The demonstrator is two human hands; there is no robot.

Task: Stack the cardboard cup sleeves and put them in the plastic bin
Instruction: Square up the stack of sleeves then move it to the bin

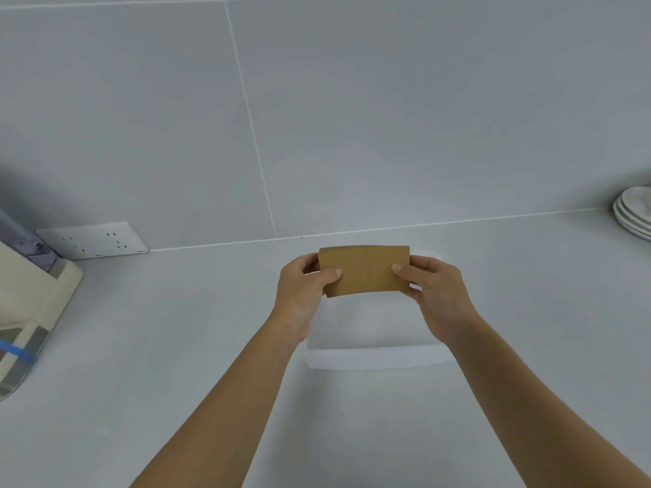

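A pale grey counter point(158, 346) runs up to a wall of big grey tiles point(387, 118). A white wall socket point(92, 240) sits low on the wall at the left. Beside it, at the left edge, is a cream-coloured thing with a blue stripe point(24, 311); what it is cannot be told. Far to the right, a small pile of white plates point(634, 214) rests on the counter.

In the middle, two bare hands hold up a flat brown cardboard sleeve point(364, 271). It may be more than one sleeve pressed together, but that cannot be told. The left hand point(303, 294) pinches the left end, with the thumb on the front and the fingers behind. The right hand point(435, 294) pinches the right end the same way. The sleeve lies between the two hands, stretched flat and held level, facing the camera.

A clear plastic bin point(377, 359) stands on the counter right under the hands. The sleeve is above the far half of the bin and is not inside it. The near rim of the bin shows between the two arms.
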